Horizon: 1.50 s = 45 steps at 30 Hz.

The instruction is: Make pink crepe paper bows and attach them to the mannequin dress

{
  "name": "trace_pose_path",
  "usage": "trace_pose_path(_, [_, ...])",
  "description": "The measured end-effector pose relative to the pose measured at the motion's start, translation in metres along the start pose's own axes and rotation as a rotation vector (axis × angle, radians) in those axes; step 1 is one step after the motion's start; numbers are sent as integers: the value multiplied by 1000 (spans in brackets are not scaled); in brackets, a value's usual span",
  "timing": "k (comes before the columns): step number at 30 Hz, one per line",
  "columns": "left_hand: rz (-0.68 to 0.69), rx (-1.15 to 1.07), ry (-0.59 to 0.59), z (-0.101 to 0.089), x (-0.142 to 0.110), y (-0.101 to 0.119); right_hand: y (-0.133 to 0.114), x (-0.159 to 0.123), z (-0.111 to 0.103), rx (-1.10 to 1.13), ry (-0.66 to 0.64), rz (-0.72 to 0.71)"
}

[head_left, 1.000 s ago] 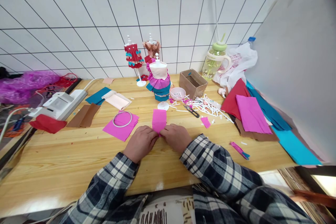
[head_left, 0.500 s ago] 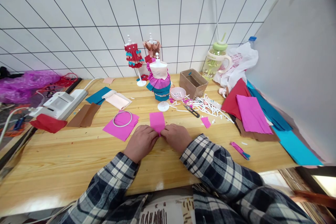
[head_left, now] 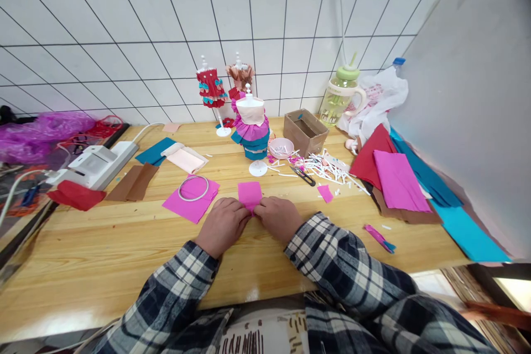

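Observation:
Between my hands lies a small pink piece of crepe paper, its near edge pinched low on the table. My left hand closes on that edge from the left, and my right hand does the same from the right, with the fingertips almost touching. How the paper is folded under the fingers is hidden. Just beyond stands a small white dress form in a pink and teal paper skirt. A larger pink sheet with a pale ring on it lies to the left of my left hand.
Thread snips and white paper strips lie beyond my right hand, near a pink bowl and a cardboard box. Coloured paper sheets are stacked at right. A power strip sits at left.
The upper edge of the pink paper has come down slightly toward my hands and shifted a little right. Both hands stay nearly in place, still pinching it.

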<state>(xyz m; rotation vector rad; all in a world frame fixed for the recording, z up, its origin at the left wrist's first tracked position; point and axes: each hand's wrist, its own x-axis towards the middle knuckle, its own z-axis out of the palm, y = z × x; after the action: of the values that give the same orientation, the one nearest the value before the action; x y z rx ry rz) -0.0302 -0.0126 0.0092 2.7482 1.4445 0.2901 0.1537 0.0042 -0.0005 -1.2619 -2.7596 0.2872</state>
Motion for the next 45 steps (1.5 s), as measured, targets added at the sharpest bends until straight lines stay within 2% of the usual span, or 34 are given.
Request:
trace_pose_path(6, [-37,-7,-16,3,-1,-3,1,0,3,14,13,13])
trace_pose_path(12, [-12,0,2,1,-1,0,1,2,4,-12,41,-26])
trace_pose_path(25, [-40,-20,14,4,-1,-1,1,1,3,23,4,21])
trace_pose_path(30, [-24,-16,47,1,-2,1,-2,1,3,9,68,18])
trace_pose_path(37, [-57,3,76,9,-4,-2,-3,3,6,29,48,49])
trace_pose_path(45, [-38,-10,33,3,-2,2,-1,2,5,14,39,4])
